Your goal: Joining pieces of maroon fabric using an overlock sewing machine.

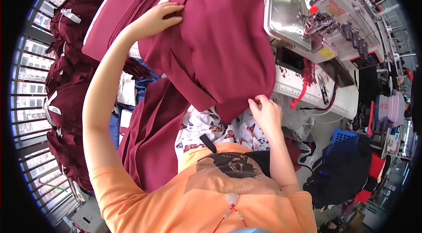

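A large maroon fabric piece [228,44] spreads over the table in front of me and hangs down toward my lap. My right hand [267,112] pinches its near lower edge between thumb and fingers. Farther off and to the left, my left hand [162,18] lies on the cloth with fingers stretched and thumb apart. Beside that hand is a stack of maroon cut panels [127,13] in many layers. More maroon cloth [154,132] drapes down by my left side, partly over my butterfly-print clothing [215,129].
An overlock sewing machine [343,8] with a shiny metal cover plate [288,11] stands at right. Thread snips [324,88] and a red ribbon [303,88] lie near the ruler-marked table edge. Bundled dark maroon garments [72,83] line the barred window; a blue crate [345,135] sits lower right.
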A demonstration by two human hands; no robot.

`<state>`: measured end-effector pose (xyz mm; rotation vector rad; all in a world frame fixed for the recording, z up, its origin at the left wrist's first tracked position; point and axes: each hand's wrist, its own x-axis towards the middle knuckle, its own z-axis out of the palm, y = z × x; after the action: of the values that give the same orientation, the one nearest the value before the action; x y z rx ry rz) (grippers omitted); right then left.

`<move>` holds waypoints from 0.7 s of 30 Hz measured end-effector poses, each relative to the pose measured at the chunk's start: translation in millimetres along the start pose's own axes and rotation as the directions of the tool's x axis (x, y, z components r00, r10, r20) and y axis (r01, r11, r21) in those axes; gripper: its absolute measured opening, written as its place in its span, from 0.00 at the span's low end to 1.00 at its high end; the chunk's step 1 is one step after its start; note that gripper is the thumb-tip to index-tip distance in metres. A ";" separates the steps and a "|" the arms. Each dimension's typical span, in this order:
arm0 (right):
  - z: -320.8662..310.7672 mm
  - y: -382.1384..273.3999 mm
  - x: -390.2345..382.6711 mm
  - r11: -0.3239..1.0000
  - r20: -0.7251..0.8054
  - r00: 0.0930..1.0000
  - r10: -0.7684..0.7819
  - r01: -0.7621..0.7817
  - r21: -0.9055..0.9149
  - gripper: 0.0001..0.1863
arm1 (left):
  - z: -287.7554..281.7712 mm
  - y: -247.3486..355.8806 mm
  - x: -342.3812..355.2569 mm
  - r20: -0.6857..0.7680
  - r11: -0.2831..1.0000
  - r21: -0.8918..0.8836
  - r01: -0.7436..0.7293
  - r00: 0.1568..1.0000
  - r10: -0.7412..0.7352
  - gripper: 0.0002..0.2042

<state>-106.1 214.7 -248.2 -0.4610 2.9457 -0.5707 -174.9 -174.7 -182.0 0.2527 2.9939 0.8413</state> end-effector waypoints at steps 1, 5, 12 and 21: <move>8.9 8.0 -6.7 0.994 -0.015 0.999 -0.035 0.037 0.106 0.14 | 6.8 -0.6 10.8 -0.107 0.986 0.112 -0.125 0.985 0.137 0.19; 13.5 27.8 -20.4 0.936 0.071 0.989 -0.127 0.096 0.338 0.14 | -14.7 -6.0 59.6 -0.101 0.938 0.344 0.039 0.995 -0.004 0.22; 5.7 51.2 -24.1 0.932 0.223 0.968 -0.114 0.026 0.362 0.15 | -22.3 -116.4 -8.0 -0.669 0.922 0.019 0.386 0.690 -0.275 0.18; -71.5 -3.8 -21.6 0.047 -0.015 0.555 -0.832 0.098 0.994 0.12 | -27.4 -150.0 -130.3 -0.669 0.764 0.299 0.571 0.697 -0.259 0.15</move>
<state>-96.0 243.0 -179.7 -1.2139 1.1669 -1.7232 -70.5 -336.1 -239.4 -0.8793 3.5303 0.0773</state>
